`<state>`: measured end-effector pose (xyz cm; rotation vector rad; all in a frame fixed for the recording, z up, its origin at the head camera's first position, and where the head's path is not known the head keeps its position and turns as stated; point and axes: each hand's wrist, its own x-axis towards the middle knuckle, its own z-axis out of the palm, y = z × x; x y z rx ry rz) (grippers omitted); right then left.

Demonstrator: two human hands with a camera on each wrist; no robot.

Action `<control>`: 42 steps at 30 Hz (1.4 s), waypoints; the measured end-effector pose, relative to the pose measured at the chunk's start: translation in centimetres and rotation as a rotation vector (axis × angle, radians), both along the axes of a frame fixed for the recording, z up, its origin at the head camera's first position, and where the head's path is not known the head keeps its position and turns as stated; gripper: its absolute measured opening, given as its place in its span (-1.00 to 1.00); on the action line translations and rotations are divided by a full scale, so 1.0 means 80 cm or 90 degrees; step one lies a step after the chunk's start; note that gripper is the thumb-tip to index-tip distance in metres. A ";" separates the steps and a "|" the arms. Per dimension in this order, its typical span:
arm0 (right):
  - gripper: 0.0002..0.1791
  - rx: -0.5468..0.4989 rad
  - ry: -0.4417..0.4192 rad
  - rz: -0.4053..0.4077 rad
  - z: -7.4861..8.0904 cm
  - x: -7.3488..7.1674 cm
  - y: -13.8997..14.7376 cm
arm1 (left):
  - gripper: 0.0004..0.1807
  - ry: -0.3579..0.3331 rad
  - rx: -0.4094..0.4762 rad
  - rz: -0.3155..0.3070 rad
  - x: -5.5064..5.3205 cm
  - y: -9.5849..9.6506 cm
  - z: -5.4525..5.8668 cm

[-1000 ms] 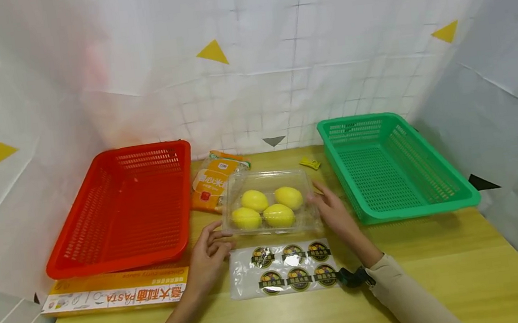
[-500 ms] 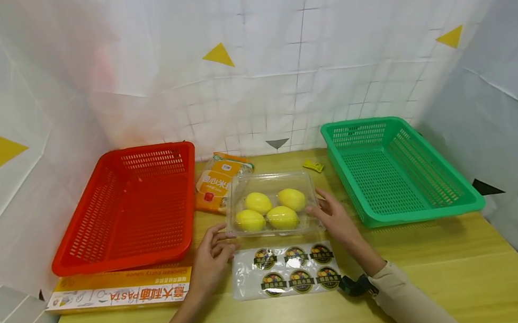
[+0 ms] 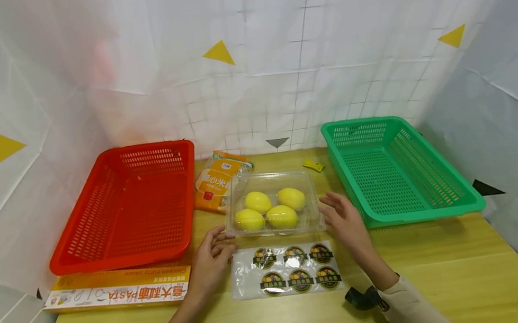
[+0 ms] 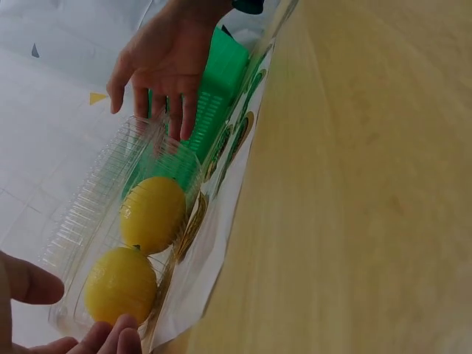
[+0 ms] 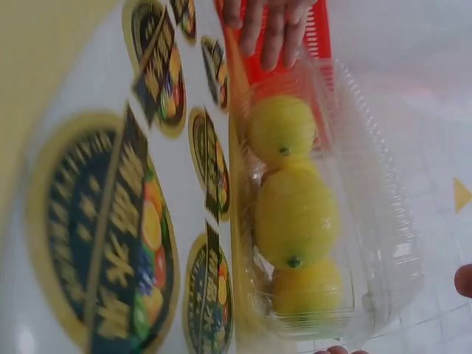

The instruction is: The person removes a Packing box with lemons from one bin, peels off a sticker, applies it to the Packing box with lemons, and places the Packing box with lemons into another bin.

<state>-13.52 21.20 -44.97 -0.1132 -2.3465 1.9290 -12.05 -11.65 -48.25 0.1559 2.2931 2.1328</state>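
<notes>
A clear plastic clamshell box with several yellow lemons inside lies in the middle of the table, its lid down. My left hand is at the box's near left corner, fingers loosely bent, fingertips by the edge. On the right side, my right hand has its fingers extended near the box wall; the right wrist view shows its thumb apart from the plastic. In front of the box lies a sheet of round fruit stickers, flat between my forearms.
A red basket stands at the left, with a pasta box before it. A green basket is at the right. Behind the clamshell are an orange food packet and a small yellow wrapped piece. White sheeting encloses the back and sides.
My right hand has drawn back from the box's right side, toward the right and nearer to me. The left hand and the box stay about where they were.
</notes>
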 end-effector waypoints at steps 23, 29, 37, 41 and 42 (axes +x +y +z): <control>-0.61 -0.207 -0.117 -0.019 -0.009 0.042 -0.013 | -0.66 -0.008 0.007 -0.026 0.007 -0.002 -0.006; -0.68 -0.223 -0.164 0.006 -0.016 0.048 -0.018 | -0.64 -0.040 -0.012 -0.041 0.011 0.001 -0.007; -0.57 -0.245 -0.203 0.088 -0.020 0.053 -0.027 | -0.57 -0.055 0.006 -0.075 0.013 0.005 -0.009; -0.50 -0.244 -0.205 0.155 -0.022 0.055 -0.036 | -0.56 -0.049 0.003 -0.083 0.013 0.006 -0.008; -0.49 -0.242 -0.204 0.168 -0.022 0.056 -0.039 | -0.57 -0.048 0.003 -0.085 0.013 0.005 -0.008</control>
